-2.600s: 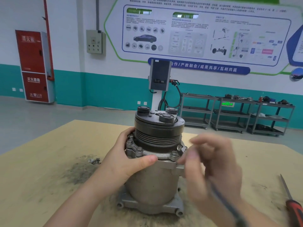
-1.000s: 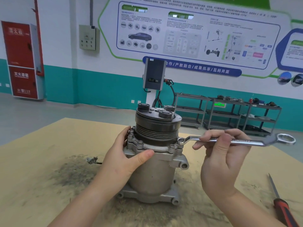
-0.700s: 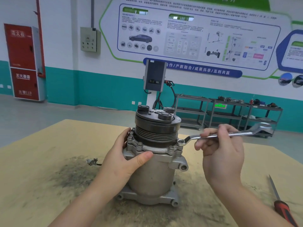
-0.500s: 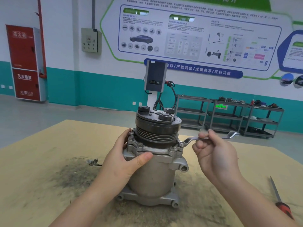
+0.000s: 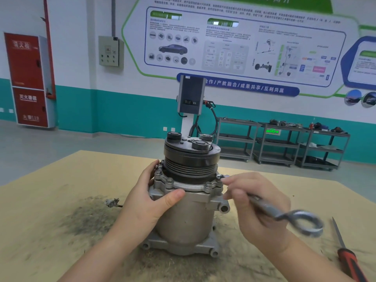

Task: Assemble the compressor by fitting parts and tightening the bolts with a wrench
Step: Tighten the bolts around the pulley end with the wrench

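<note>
The compressor (image 5: 188,202) stands upright at table (image 5: 50,200) centre. Left hand (image 5: 146,202) clasps its housing at 9 o'clock; right hand (image 5: 258,208) grips the wrench (image 5: 284,215) — head on the 3 o'clock flange bolt (image 5: 219,177). Risk: an angled handle could slip off — rounding the bolt.

Matt cast-metal compressor (image 5: 187,218), shiny wrench (image 5: 284,214)

The left hand (image 5: 149,202) grips the upright compressor (image 5: 188,200) standing on the surface (image 5: 61,241). The right hand (image 5: 258,212) holds a wrench (image 5: 272,210) whose far end sits at a flange bolt (image 5: 219,176). A screwdriver (image 5: 345,253) lies to the right.
</note>
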### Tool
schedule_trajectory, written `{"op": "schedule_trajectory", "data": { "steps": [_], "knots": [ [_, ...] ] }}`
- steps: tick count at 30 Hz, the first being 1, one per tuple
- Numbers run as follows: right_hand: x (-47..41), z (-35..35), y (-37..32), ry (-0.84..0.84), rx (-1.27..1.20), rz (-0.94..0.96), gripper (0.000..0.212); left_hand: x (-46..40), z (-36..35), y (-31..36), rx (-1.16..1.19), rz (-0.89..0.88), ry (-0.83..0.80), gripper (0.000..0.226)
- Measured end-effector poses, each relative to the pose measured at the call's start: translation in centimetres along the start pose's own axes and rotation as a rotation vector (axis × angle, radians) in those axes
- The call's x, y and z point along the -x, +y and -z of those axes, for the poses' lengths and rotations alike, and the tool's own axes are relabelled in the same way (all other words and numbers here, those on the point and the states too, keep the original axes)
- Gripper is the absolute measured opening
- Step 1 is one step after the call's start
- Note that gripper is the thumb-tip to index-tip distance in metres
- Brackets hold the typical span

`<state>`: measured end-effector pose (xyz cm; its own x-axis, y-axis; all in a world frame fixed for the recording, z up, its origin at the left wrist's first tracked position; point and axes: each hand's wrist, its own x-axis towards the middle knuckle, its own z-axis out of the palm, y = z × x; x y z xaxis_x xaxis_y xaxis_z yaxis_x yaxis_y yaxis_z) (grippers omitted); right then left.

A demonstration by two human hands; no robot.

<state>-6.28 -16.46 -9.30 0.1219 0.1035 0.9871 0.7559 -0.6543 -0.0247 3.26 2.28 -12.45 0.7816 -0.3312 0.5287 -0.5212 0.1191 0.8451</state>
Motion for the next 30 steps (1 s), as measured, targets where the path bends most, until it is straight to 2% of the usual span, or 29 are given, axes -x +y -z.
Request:
{"op": "schedule_trajectory", "data": {
  "steps": [3,5,7,10,13,16,22,24,27,30],
  "knots": [
    [-0.9,0.1,-0.6,-0.138,0.176,0.094,0.044,0.0,0.0,0.0,-0.013,-0.003,0.001,0.060],
    [-1.8,0.1,-1.0,-0.104,0.121,0.030,0.035,0.0,0.0,0.1,-0.015,-0.005,-0.002,0.060],
    [-2.9,0.5,-1.3,0.094,-0.103,-0.198,0.013,0.0,0.0,0.2,-0.014,-0.003,0.003,0.061],
    [-4.1,1.6,-0.4,0.424,-0.507,-0.705,0.014,0.0,0.0,0.1,-0.022,0.001,0.004,0.065],
    [-3.7,2.1,1.3,0.530,-0.708,-1.067,0.016,0.0,0.1,0.1,-0.026,0.005,0.005,0.069],
    [-2.9,1.5,2.0,0.580,-0.826,-1.214,0.016,0.0,0.1,0.1,-0.033,0.007,-0.003,0.066],
    [-2.5,1.3,2.6,0.558,-0.910,-1.270,0.017,-0.1,0.1,-0.1,-0.025,0.006,0.004,0.069],
    [-2.3,1.2,2.7,0.560,-0.888,-1.225,0.019,-0.1,0.1,-0.1,-0.032,0.003,0.012,0.073],
    [-1.6,1.0,2.1,0.529,-0.764,-0.956,0.025,-0.2,0.1,-0.1,-0.040,0.002,0.010,0.076],
    [-1.1,1.0,1.2,0.383,-0.658,-0.701,0.033,-0.2,0.2,-0.2,-0.039,0.000,0.006,0.075]
  ]
}}
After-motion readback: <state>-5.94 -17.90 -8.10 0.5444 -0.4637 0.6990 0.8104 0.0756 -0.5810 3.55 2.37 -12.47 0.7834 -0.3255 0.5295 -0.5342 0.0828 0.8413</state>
